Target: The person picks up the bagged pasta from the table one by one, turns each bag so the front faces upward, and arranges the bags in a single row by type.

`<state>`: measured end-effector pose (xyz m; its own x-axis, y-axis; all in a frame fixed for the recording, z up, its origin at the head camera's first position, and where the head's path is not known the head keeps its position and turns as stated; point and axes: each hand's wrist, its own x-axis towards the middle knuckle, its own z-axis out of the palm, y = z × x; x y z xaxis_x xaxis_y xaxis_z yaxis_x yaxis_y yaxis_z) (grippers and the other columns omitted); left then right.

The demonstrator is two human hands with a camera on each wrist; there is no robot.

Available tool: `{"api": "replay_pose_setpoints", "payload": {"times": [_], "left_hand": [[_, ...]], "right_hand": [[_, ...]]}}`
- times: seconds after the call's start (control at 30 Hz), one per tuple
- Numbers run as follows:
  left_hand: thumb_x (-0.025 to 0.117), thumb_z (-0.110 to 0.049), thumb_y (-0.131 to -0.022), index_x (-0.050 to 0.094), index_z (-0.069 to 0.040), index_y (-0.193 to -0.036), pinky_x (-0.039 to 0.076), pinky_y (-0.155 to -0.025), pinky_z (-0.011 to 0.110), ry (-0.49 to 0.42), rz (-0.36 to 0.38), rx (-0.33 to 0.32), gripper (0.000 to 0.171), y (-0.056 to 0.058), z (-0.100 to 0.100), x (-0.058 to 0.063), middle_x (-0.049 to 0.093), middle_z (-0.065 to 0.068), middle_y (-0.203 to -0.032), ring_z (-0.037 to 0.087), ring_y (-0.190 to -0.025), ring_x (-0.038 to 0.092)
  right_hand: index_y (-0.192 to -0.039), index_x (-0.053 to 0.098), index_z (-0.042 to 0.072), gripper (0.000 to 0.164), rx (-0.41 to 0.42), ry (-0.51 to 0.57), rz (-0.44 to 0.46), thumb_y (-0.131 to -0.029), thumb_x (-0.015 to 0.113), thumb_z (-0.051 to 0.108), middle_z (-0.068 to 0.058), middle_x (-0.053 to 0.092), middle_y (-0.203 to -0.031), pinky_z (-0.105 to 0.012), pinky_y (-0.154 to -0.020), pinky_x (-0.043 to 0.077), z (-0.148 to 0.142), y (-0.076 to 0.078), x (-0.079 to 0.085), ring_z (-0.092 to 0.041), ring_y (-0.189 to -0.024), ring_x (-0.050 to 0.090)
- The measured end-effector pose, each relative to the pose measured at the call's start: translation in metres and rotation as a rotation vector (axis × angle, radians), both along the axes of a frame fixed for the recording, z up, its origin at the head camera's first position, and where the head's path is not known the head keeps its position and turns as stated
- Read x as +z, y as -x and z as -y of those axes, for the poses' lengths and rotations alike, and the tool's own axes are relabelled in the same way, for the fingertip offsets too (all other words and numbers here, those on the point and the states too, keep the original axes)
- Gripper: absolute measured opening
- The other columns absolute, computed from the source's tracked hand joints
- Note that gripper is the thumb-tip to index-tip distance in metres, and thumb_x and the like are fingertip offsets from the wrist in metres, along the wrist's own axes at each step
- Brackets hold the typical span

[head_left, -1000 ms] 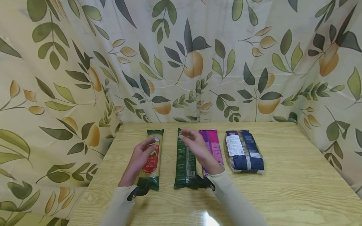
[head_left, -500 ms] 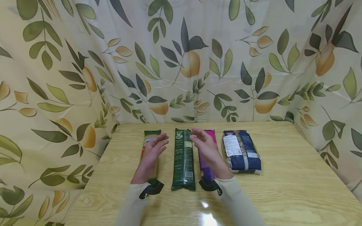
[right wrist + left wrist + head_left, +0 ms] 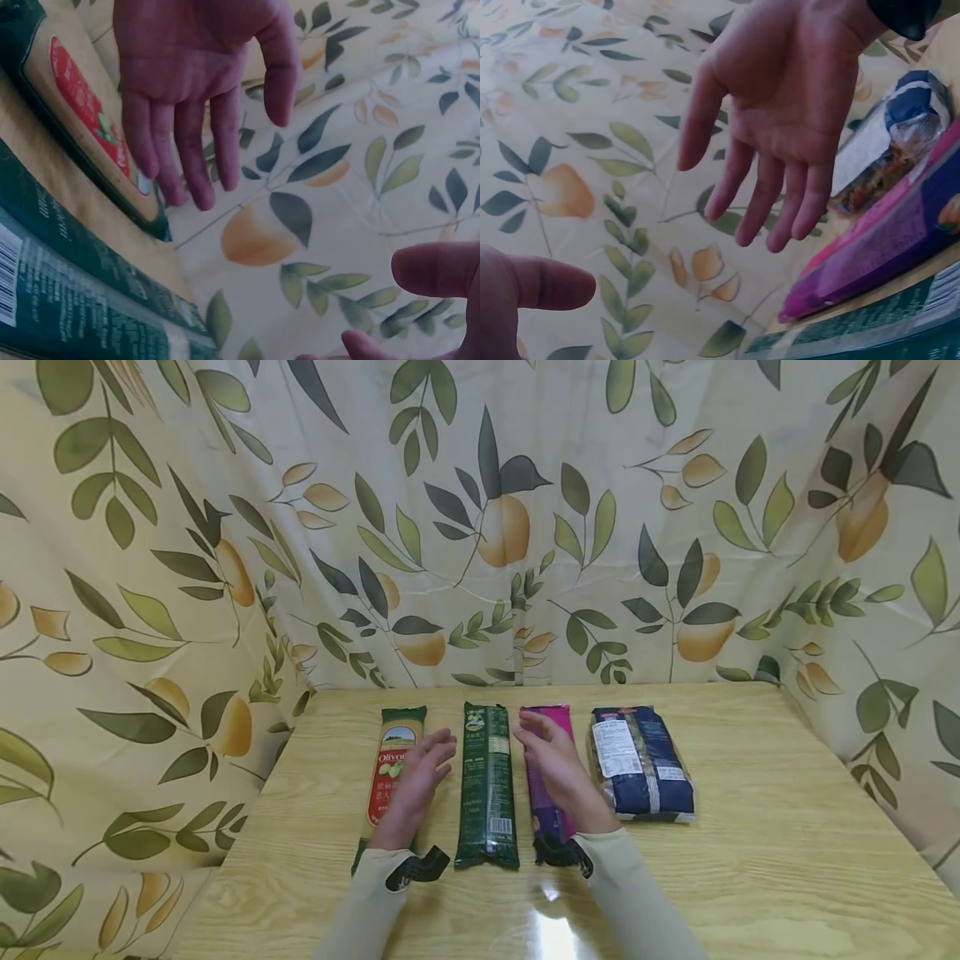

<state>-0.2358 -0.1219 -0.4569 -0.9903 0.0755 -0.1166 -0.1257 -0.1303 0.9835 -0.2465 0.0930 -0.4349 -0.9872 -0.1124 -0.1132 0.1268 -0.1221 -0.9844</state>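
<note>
My left hand [image 3: 420, 785] hovers over the right side of a pasta pack [image 3: 386, 781] with a red label and dark green ends, partly hiding it. Above a pink and purple pack [image 3: 543, 806], my right hand [image 3: 558, 768] is held in the air and covers part of it. Both hands have relaxed fingers and hold nothing; the palms face each other. Between them a dark green pack [image 3: 486, 785] lies with its printed, barcoded side up. In the left wrist view the right hand [image 3: 780, 112] shows its palm, as does the left hand [image 3: 191, 82] in the right wrist view.
A navy pack [image 3: 663, 768] with a white label and a see-through part lies to the right of the purple one. All packs lie on a wooden table [image 3: 787, 843]. Leaf-and-fruit patterned cloth [image 3: 585, 635] hangs behind the table and at its sides.
My left hand has moved right, uncovering more of the red-labelled pack. My right hand has also shifted right, off the green pack and over the purple one. The packs have stayed put.
</note>
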Motion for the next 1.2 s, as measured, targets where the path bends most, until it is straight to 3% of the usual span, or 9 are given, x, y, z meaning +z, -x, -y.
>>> {"api": "replay_pose_setpoints", "payload": {"times": [0.2, 0.43, 0.83, 1.03, 1.2], "left_hand": [[0.053, -0.020, -0.104, 0.037, 0.007, -0.154, 0.023, -0.127, 0.061, 0.019, 0.056, -0.005, 0.059, 0.002, -0.006, -0.015, 0.035, 0.029, -0.160, 0.045, -0.150, 0.033], [0.053, -0.020, -0.101, 0.027, 0.009, -0.157, 0.015, -0.127, 0.065, 0.011, 0.111, -0.025, 0.068, 0.002, -0.010, -0.024, 0.027, 0.030, -0.163, 0.048, -0.153, 0.024], [0.054, -0.023, -0.101, 0.020, 0.007, -0.160, 0.009, -0.128, 0.067, -0.034, 0.182, -0.047, 0.074, 0.003, -0.010, -0.028, 0.016, 0.029, -0.167, 0.051, -0.156, 0.014], [0.056, -0.024, -0.100, 0.013, 0.008, -0.160, 0.011, -0.129, 0.064, -0.056, 0.187, -0.080, 0.080, 0.003, -0.012, -0.031, 0.020, 0.029, -0.164, 0.049, -0.155, 0.019], [0.058, -0.026, -0.099, 0.012, 0.007, -0.160, 0.012, -0.129, 0.061, -0.058, 0.210, -0.072, 0.083, 0.004, -0.014, -0.032, 0.015, 0.028, -0.167, 0.048, -0.156, 0.016]], "right_hand": [[-0.158, 0.029, -0.001, 0.057, 0.012, 0.067, 0.089, -0.107, 0.048, 0.014, -0.025, 0.025, -0.165, -0.061, -0.127, 0.021, -0.001, 0.004, -0.011, -0.045, -0.154, 0.024], [-0.160, 0.024, 0.001, 0.060, 0.065, 0.088, 0.123, -0.107, 0.049, 0.017, -0.025, 0.019, -0.168, -0.063, -0.128, 0.016, 0.001, 0.003, -0.025, -0.048, -0.157, 0.014], [-0.164, 0.011, 0.002, 0.071, 0.115, 0.105, 0.193, -0.107, 0.049, 0.020, -0.026, 0.005, -0.172, -0.070, -0.126, 0.005, 0.011, 0.004, -0.034, -0.049, -0.159, -0.002], [-0.164, 0.007, 0.003, 0.073, 0.125, 0.136, 0.220, -0.107, 0.049, 0.020, -0.027, 0.006, -0.171, -0.070, -0.126, 0.003, 0.014, 0.006, -0.038, -0.050, -0.158, -0.004], [-0.164, 0.002, 0.002, 0.073, 0.141, 0.159, 0.233, -0.108, 0.047, 0.019, -0.028, 0.010, -0.170, -0.070, -0.126, 0.006, 0.014, 0.008, -0.040, -0.049, -0.159, -0.001]]}}
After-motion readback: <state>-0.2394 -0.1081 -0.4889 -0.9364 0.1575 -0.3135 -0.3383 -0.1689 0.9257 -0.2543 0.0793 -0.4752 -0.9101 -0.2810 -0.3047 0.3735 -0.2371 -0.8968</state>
